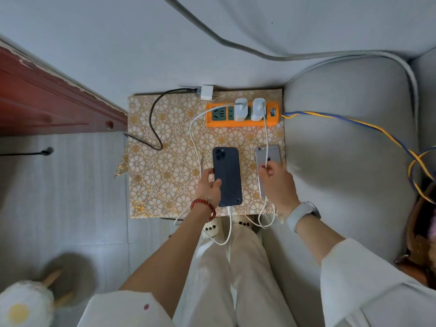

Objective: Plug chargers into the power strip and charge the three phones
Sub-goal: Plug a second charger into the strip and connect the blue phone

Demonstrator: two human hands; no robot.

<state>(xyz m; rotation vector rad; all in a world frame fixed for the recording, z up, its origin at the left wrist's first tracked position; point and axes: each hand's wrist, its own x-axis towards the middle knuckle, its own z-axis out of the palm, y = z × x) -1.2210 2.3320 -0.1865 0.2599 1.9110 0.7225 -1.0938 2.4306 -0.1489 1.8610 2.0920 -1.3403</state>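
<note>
An orange power strip (217,123) lies at the far side of a gold flower-patterned mat (165,173). Two white chargers (241,110) (258,109) are plugged into it. A dark phone (227,175) lies face down mid-mat with a white cable (194,138) in its near end; my left hand (208,185) grips its left edge. A silver phone (269,156) lies to its right, partly under my right hand (276,182), which pinches a second white cable (266,138). A third white charger (207,92) with a black cable (153,123) lies unplugged at the mat's far edge.
A grey sofa cushion (349,149) borders the mat on the right, with the strip's blue-yellow cord (354,122) running across it. A red-brown wooden door (47,100) stands at the left. My legs in pale trousers (236,267) are below the mat.
</note>
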